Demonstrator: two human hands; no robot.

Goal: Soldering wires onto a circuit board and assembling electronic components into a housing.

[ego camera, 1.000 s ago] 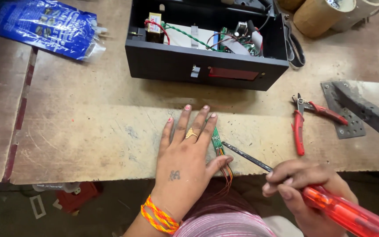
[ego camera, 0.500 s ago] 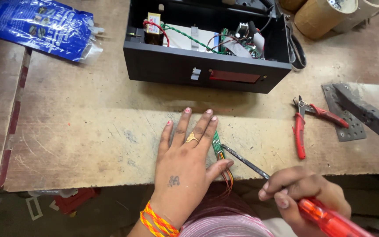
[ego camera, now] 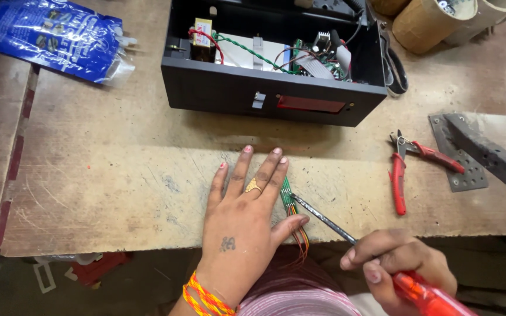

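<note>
- Worn plywood bench (ego camera: 118, 193) under me, scratched and pale, its front edge running just below my hands
- My left hand (ego camera: 247, 205) lies flat and spread on the bench, holding nothing in a grasp; its fingers and thumb pin a small green board (ego camera: 288, 196) against the wood, and thin orange wires (ego camera: 301, 237) trail off that board over the bench edge
- My right hand (ego camera: 396, 266) is closed around the red handle of a soldering iron (ego camera: 323, 219); its dark tip touches the near end of the board, just beside my left thumb
- Judging by this, the joint work on the board is in progress: the wires already sit at the board, and the tip rests on one spot; how many joints are finished I cannot tell, they are too small
- An open black box (ego camera: 270, 96) stands well behind my hands, lid off, its own circuit boards and wiring exposed; the small board is not in it, so fitting looks undone
- Red pliers (ego camera: 402, 175) lie to the right, untouched, near a grey metal bracket (ego camera: 481, 158)
- Blue plastic bag (ego camera: 48, 38) sits far left, cardboard rolls (ego camera: 428, 20) at the far right corner
</note>
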